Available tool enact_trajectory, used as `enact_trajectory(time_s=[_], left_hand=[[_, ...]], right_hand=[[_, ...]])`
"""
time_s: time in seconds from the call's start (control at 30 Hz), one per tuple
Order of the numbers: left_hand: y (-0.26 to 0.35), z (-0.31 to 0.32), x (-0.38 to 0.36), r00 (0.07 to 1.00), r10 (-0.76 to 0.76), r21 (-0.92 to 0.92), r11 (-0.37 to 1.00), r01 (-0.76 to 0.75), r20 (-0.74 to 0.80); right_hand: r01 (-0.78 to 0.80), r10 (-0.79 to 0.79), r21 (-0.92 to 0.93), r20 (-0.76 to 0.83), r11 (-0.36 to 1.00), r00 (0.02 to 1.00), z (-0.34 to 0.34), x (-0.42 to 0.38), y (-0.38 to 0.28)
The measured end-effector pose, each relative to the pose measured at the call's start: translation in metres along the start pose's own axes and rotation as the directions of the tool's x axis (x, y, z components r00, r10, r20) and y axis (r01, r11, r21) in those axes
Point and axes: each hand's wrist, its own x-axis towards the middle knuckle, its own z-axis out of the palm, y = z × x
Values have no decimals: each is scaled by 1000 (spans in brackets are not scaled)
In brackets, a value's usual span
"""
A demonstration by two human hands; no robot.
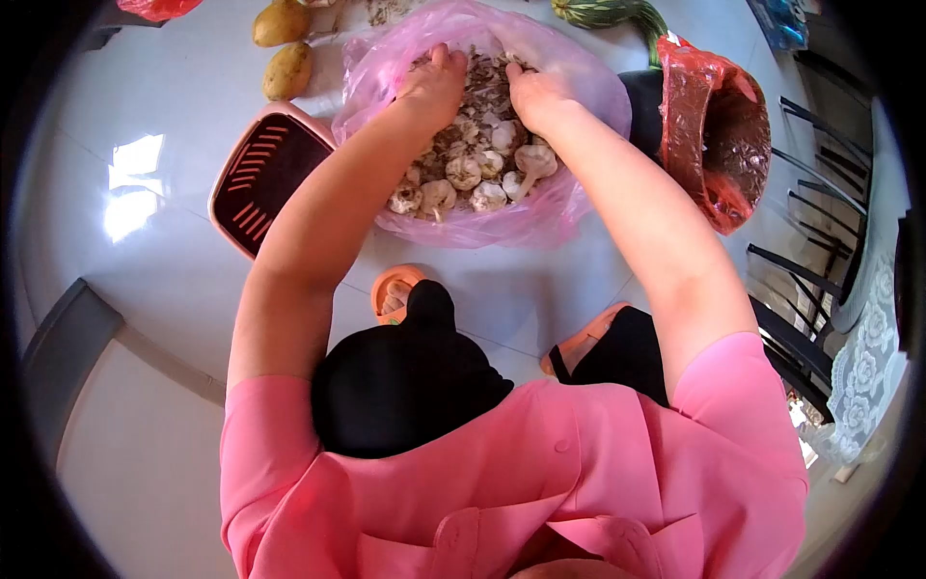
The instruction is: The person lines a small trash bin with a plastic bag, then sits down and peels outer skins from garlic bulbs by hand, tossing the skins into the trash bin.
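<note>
A pink translucent plastic bag (598, 92) lies spread open on the floor, holding several garlic bulbs (463, 173) and a heap of loose dry garlic skins (487, 92). My left hand (434, 87) reaches into the left side of the bag, its fingers apart and touching the skins. Across from it, my right hand (538, 96) rests at the heap's right edge with a digit stretched out; its other fingers are partly hidden. Neither hand visibly grips a bulb. Whole bulbs sit nearest me, below both hands.
Left of the bag stands a pink slotted basket (224, 183), with two potatoes (287, 72) beyond it. A bin lined with a red bag (714, 125) stands at the right, near a green striped squash (603, 12). Black chair legs (820, 183) line the far right.
</note>
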Motion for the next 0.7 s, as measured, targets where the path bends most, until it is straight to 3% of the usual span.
enact_trajectory(time_s=[0.1,0.2,0.23,0.3,0.33,0.37,0.4,0.43,0.47,0.5,0.6,0.7], left_hand=[[-3,-1,1,997,-47,-89,995,51,54],[-12,8,6,996,-87,-165,982,90,26],[-18,22,16,1000,2,82,997,0,-14],[-36,50,31,995,96,326,942,-80,-32],[-45,52,30,972,209,500,857,-127,-111],[-48,56,30,953,270,581,801,-146,-134],[-49,51,26,931,331,657,738,-152,-156],[-44,18,10,964,94,87,993,-74,-249],[-41,-1,2,970,-156,-515,856,40,-184],[-42,1,3,971,-154,-514,857,39,-183],[-45,5,4,960,-141,-494,870,4,-242],[-46,5,3,957,-168,-512,858,24,-237]], right_hand=[[39,-39,-2,109,999,993,-11,-3,-11],[26,-46,230,80,973,996,-19,-10,-31],[26,-46,232,82,972,996,-11,-8,-34],[104,-95,442,-43,891,995,6,-5,-39],[79,-63,522,-50,849,997,4,-4,-41],[81,-66,523,-47,848,997,3,-4,-42],[82,-3,545,-144,835,990,-5,-9,-43],[83,66,567,-238,820,969,-14,-12,-42],[105,-13,626,-150,773,989,-22,-9,-38],[103,-11,629,-149,771,989,-22,-6,-38],[117,-93,354,-83,928,992,-18,0,-41],[176,-135,320,-148,931,980,-3,-5,-40]])
